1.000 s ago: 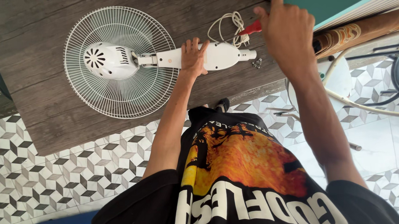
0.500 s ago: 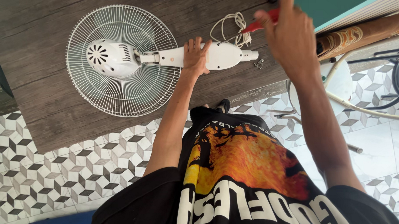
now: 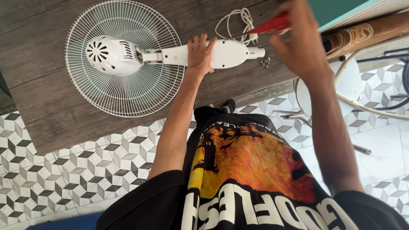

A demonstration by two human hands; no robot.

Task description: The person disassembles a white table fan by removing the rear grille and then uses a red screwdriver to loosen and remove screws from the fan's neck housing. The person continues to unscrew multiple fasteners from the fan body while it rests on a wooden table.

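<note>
A white fan (image 3: 121, 56) lies face down on a dark wooden table (image 3: 45, 111), its round wire grille to the left and its white neck (image 3: 229, 53) pointing right. My left hand (image 3: 200, 54) presses flat on the neck. Raised above the table's right end, my right hand (image 3: 299, 37) grips a red-handled tool (image 3: 271, 25); its tip is hidden. The coiled white power cord (image 3: 237, 23) rests behind the neck. A few small screws (image 3: 266, 62) lie beside the neck's end.
A teal surface (image 3: 341, 1) and a brown patterned roll (image 3: 374, 32) sit at the upper right. A white stool with metal legs (image 3: 353, 85) stands by the table's right edge. Patterned floor tiles (image 3: 79, 173) lie below.
My right hand has come down and to the right with the red-handled tool. My left hand stays on the fan's neck.
</note>
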